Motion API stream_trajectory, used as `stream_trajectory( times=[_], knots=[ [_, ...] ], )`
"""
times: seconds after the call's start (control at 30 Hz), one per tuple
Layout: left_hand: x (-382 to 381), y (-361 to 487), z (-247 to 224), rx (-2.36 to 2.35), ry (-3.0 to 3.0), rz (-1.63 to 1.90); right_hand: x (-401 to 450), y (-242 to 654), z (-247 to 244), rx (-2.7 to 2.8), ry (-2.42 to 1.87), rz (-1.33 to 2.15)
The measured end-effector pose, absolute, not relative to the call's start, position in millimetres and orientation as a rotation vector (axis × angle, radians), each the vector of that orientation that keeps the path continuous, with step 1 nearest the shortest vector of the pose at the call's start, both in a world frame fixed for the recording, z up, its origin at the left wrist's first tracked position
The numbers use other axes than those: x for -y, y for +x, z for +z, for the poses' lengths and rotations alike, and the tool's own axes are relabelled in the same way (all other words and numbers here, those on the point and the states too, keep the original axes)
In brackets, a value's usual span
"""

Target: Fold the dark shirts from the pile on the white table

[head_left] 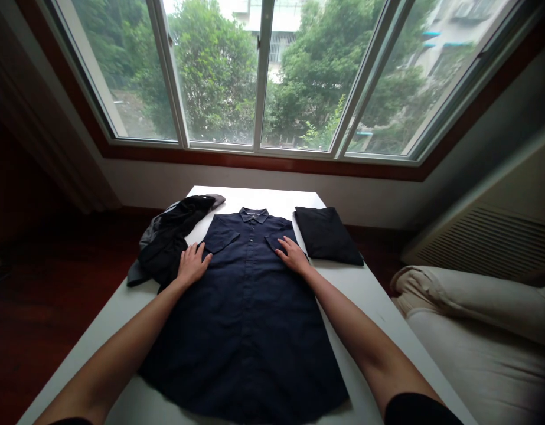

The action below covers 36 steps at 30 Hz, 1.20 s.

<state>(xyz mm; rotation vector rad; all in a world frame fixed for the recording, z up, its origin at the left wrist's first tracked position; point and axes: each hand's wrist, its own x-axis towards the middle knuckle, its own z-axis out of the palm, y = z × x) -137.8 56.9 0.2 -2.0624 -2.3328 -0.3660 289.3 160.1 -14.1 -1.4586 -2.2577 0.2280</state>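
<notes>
A dark navy button-up shirt [248, 307] lies flat, front side up, its collar pointing toward the window and its hem toward me. Its short sleeves are laid inward across the chest. My left hand [193, 263] rests at the shirt's left edge by one sleeve, fingers spread and flat. On the opposite edge, my right hand [293, 255] lies with stretched fingers over the other sleeve. Neither hand grips the cloth.
The shirt is on a white table [374, 319]. Left of it lies a loose heap of black and grey clothes [166, 242]; a folded black garment [328, 235] sits at the right. A beige sofa [485, 330] stands right of the table. Beyond is a wide window [258, 77].
</notes>
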Motion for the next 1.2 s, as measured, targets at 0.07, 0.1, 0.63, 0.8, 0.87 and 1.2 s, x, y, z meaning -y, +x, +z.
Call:
stream_trajectory(
  times=[0.07,0.1,0.63,0.8,0.87,1.2],
  knots=[
    [-48,-145,-2,2.364,-2.074,-0.356,-156,298,-19,2.219,-1.453,0.273],
    [-43,-148,-4,2.348,-2.090,-0.344,-155,303,-21,2.207,-1.446,0.292],
    [77,-35,39,1.608,-2.906,-0.363,-171,305,11,2.017,-1.526,0.554],
    [120,27,47,1.138,-3.293,-0.256,-203,308,43,1.972,-1.697,0.664],
    [132,37,50,1.091,-3.308,-0.253,-212,311,52,1.936,-1.695,0.682],
    [153,116,74,0.684,-3.382,-0.187,-224,322,62,1.728,-1.690,0.747]
  ],
)
